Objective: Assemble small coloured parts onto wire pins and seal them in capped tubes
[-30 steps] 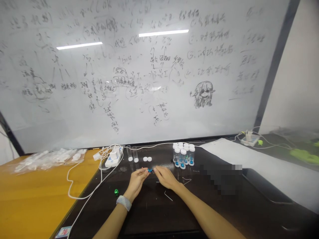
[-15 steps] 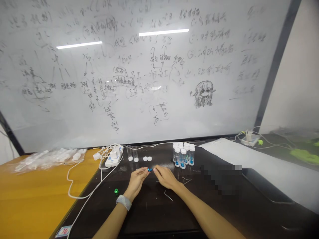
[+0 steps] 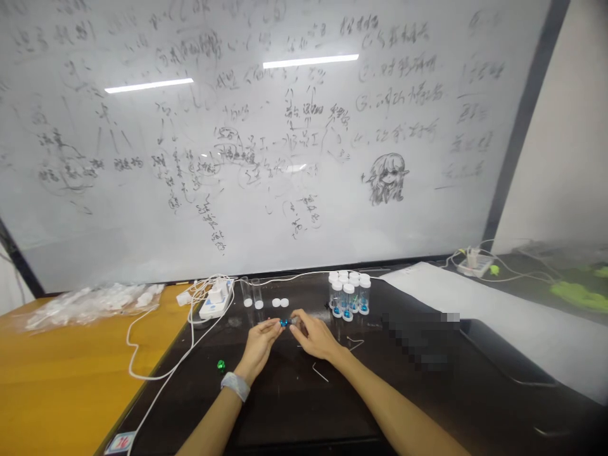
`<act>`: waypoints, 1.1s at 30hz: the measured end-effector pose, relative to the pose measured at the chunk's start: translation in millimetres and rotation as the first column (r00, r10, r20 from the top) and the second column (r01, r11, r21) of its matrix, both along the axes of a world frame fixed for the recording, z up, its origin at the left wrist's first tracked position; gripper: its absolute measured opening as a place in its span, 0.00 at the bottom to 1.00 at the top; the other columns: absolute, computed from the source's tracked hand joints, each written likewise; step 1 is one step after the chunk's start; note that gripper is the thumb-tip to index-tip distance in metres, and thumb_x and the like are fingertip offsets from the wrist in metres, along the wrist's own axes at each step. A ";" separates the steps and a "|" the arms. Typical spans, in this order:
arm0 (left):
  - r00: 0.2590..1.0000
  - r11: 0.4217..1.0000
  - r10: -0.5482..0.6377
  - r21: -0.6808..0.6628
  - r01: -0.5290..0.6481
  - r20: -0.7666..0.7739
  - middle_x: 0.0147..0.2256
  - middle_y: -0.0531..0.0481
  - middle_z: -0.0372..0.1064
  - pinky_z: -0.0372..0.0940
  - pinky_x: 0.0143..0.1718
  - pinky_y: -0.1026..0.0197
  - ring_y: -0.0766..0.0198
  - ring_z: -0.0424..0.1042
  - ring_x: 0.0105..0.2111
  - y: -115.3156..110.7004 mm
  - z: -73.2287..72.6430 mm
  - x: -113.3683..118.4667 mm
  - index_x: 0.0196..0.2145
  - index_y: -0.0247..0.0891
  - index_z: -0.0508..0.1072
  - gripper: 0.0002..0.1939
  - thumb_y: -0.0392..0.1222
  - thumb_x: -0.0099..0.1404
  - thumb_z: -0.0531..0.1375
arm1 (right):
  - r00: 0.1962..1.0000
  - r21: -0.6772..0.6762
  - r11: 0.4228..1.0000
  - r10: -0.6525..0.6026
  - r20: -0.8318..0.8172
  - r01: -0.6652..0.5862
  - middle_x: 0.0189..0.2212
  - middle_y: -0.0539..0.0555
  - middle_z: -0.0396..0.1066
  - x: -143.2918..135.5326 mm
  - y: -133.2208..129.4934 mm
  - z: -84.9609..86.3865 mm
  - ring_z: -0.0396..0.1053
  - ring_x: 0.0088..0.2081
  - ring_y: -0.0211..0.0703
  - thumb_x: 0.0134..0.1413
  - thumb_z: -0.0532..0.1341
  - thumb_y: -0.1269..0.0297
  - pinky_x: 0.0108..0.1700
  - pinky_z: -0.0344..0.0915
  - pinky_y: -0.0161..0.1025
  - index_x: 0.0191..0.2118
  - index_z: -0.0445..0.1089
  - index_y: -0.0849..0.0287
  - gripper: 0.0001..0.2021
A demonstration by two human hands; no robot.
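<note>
My left hand (image 3: 260, 342) is closed, its fingertips pinching a small shiny blue metal part (image 3: 284, 323). My right hand (image 3: 313, 335) comes in from the other side, thumb and index finger curled together at the part's right end. Something small and greyish shows between those fingertips, too small to name. Below the right hand, a thin L-shaped hex key (image 3: 320, 372) lies on the dark table (image 3: 294, 418). Another thin bent metal rod (image 3: 355, 344) is to its right. A small green metal part (image 3: 221, 365) rests left of my left wrist.
Capped clear tubes (image 3: 348, 297) with blue parts inside stand at the back. Two clear tubes (image 3: 258, 294) and two white caps (image 3: 280, 303) are left of them. A power strip (image 3: 216, 301) with white cables and plastic bags (image 3: 95, 304) lie farther left. A black phone-like slab (image 3: 508, 354) lies right.
My right hand's index finger has lifted and shifted slightly, opening a small gap above the thumb at the blue part's right end. My left hand keeps its pinch in nearly the same place.
</note>
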State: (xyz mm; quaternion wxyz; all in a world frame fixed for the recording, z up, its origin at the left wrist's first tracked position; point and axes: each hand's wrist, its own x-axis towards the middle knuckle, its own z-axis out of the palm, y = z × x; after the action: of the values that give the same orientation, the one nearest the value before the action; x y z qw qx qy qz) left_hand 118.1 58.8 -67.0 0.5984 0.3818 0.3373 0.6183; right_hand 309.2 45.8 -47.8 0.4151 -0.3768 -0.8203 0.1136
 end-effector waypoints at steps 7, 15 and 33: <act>1.000 1.000 -0.002 0.017 0.002 -0.001 0.35 0.42 0.77 0.70 0.46 0.62 0.62 0.77 0.37 1.0 -1.3 -0.7 0.33 0.29 0.79 0.11 0.31 0.50 0.71 | 0.997 0.040 0.999 -0.033 0.066 0.030 0.29 0.51 0.68 -1.8 2.7 -2.3 0.67 0.32 0.41 0.69 0.46 0.61 0.36 0.57 0.36 0.35 0.66 0.56 0.15; 1.000 1.000 -0.012 0.025 0.012 -0.013 0.34 0.44 0.77 0.71 0.45 0.63 0.63 0.76 0.36 0.5 -0.5 -0.3 0.33 0.30 0.80 0.12 0.33 0.49 0.73 | 1.000 0.034 0.999 0.028 0.014 -0.028 0.33 0.51 0.70 1.4 0.6 0.9 0.68 0.34 0.41 0.68 0.48 0.60 0.37 0.58 0.36 0.48 0.64 0.54 0.11; 1.000 1.000 -0.010 0.013 0.010 -0.009 0.34 0.43 0.77 0.70 0.46 0.60 0.61 0.77 0.36 2.4 -2.4 -0.9 0.33 0.30 0.79 0.12 0.32 0.49 0.72 | 0.999 0.027 1.000 -0.009 0.050 0.007 0.29 0.50 0.69 1.6 0.1 0.6 0.67 0.31 0.40 0.68 0.47 0.61 0.35 0.58 0.35 0.43 0.65 0.55 0.11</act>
State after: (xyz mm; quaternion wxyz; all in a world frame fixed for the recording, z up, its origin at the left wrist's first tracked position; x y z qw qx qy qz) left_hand 117.3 61.1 -69.3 0.5976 0.3902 0.3337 0.6159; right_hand 310.8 45.9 -47.2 0.4000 -0.3772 -0.8303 0.0915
